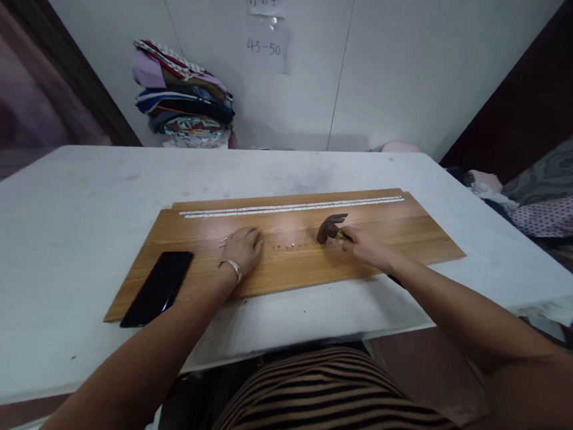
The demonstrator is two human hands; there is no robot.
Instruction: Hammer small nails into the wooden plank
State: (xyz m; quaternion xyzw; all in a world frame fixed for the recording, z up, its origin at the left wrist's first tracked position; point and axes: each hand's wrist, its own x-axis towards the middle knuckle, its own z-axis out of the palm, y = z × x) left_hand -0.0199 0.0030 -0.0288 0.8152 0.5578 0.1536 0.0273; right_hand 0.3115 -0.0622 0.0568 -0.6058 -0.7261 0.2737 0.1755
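A claw hammer [329, 229] with a dark head is in my right hand [364, 247], which is closed round its handle. The hammer head rests on or just above a wooden board [405, 229], claw pointing away; contact is hard to tell. A row of several small nails [292, 246] runs along the board to the left of the hammer. My left hand [243, 250], with a bracelet on its wrist, lies palm down on the board left of that row. Its fingers lie on the wood, and what is under the palm is hidden. A few loose nails [222, 241] show beside it.
A black phone [157, 289] lies on the board's left end. Two white measuring strips [292, 207] run along its far side. The board lies on a white table [28, 239]. Folded cloth [183, 99] is stacked at the back left, against the wall [394, 64].
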